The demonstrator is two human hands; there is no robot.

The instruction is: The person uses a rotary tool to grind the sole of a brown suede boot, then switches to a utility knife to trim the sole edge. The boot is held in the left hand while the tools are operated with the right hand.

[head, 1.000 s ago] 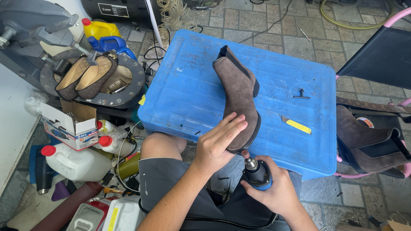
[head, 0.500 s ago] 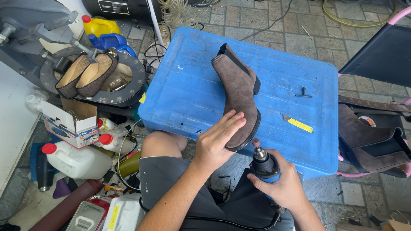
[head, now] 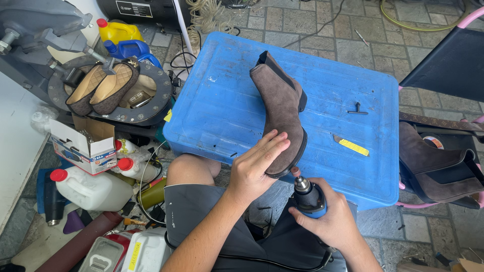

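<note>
A brown suede ankle boot [head: 282,108] lies on its side on a blue plastic crate lid [head: 222,111], toe toward me. My left hand [head: 254,168] rests flat on the toe and presses it down. My right hand [head: 330,221] grips a small blue and black rotary tool [head: 308,196]. The tool's tip touches the edge of the sole at the toe.
A yellow-handled knife [head: 351,145] and a small black T-shaped key [head: 357,110] lie on the lid. A second brown boot [head: 436,168] sits on a chair at right. At left are a machine holding two flat shoes [head: 98,88], white bottles [head: 88,189] and a cardboard box [head: 83,143].
My right hand has shifted the rotary tool slightly right and up against the sole edge at the toe. The left hand stays on the boot.
</note>
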